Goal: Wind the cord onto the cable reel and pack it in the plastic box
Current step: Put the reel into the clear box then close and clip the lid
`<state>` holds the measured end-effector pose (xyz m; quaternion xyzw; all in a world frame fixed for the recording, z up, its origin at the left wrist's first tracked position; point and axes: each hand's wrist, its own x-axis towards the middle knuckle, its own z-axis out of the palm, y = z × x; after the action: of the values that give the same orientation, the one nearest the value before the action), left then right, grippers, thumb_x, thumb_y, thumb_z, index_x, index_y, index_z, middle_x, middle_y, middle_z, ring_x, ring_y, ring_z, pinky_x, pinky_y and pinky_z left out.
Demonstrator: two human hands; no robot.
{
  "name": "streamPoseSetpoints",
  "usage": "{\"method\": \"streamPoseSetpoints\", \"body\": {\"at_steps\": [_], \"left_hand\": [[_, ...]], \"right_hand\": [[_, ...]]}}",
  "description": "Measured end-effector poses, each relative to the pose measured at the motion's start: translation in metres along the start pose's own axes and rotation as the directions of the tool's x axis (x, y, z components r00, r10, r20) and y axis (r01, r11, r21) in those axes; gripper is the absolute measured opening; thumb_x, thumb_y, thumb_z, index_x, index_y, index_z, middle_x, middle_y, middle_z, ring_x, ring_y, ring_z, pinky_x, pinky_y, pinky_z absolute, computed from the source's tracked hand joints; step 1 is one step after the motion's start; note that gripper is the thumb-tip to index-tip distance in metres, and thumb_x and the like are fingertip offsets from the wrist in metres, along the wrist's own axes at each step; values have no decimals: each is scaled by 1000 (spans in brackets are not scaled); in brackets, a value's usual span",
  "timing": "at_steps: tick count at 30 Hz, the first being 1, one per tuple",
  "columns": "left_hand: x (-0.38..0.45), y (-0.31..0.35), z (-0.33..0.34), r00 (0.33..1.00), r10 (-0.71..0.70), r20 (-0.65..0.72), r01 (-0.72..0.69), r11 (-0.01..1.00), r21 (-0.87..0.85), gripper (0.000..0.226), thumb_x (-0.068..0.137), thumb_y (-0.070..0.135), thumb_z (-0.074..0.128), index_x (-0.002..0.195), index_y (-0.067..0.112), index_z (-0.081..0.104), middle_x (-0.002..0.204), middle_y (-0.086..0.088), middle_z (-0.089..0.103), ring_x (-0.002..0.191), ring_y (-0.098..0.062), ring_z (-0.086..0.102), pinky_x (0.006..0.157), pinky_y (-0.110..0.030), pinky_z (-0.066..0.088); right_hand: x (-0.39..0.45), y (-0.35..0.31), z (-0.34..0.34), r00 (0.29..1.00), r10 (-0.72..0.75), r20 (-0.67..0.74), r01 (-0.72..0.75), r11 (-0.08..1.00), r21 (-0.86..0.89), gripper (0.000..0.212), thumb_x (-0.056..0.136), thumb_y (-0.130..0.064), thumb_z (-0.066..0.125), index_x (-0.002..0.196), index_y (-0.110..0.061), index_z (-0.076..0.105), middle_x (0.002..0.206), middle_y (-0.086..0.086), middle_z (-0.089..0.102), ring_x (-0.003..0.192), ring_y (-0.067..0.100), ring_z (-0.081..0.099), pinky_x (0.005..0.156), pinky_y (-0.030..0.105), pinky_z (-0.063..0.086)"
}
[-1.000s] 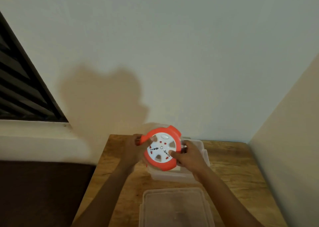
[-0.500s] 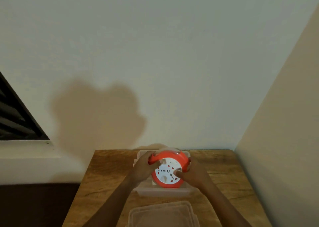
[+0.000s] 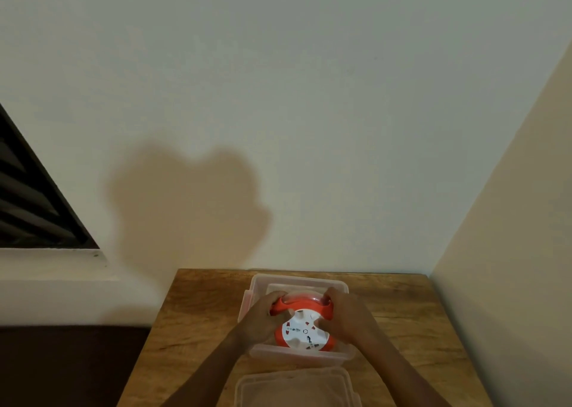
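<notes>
The orange cable reel (image 3: 301, 329) with a white socket face lies inside the clear plastic box (image 3: 297, 278) on the wooden table. My left hand (image 3: 263, 317) grips the reel's left side and orange handle. On the reel's right side my right hand (image 3: 346, 315) holds it, thumb on the white face. Both hands reach down into the box. The cord is hidden from view.
The box's clear lid (image 3: 297, 388) lies flat on the wooden table (image 3: 411, 320) just in front of the box. Walls close the table in at the back and right. A dark louvred window (image 3: 34, 202) is at the left.
Both hands have lowered the reel from above the box down into it, and the reel has turned from tilted upright to nearly flat.
</notes>
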<state>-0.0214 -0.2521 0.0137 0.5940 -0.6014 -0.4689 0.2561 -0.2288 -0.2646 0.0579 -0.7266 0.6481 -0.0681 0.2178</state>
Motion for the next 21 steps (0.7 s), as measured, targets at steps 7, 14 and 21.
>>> {"method": "streamPoseSetpoints", "body": {"at_steps": [7,14,21], "left_hand": [[5,-6,4,999,-27,-29,27,1000,9,43,97,41,65,137,32,51,133,5,63,114,-17,66,90,-26,61],[5,-5,15,996,-63,-63,64,998,15,50,95,39,69,137,34,42,135,7,56,121,-17,60,95,-30,57],[4,-13,25,990,-135,-52,136,990,26,71,87,12,77,137,36,33,134,7,49,120,-14,51,92,-32,58]], "right_hand": [[2,2,7,999,-18,-38,19,1000,3,49,81,-41,76,125,-28,58,119,-5,68,100,11,66,89,29,55],[1,6,18,994,-28,-105,27,1000,-7,50,87,-45,67,132,-31,50,126,-7,63,108,13,62,93,33,53],[4,14,28,992,-21,-127,15,999,-52,57,86,-53,62,136,-32,45,129,-8,63,112,17,62,97,38,52]]}}
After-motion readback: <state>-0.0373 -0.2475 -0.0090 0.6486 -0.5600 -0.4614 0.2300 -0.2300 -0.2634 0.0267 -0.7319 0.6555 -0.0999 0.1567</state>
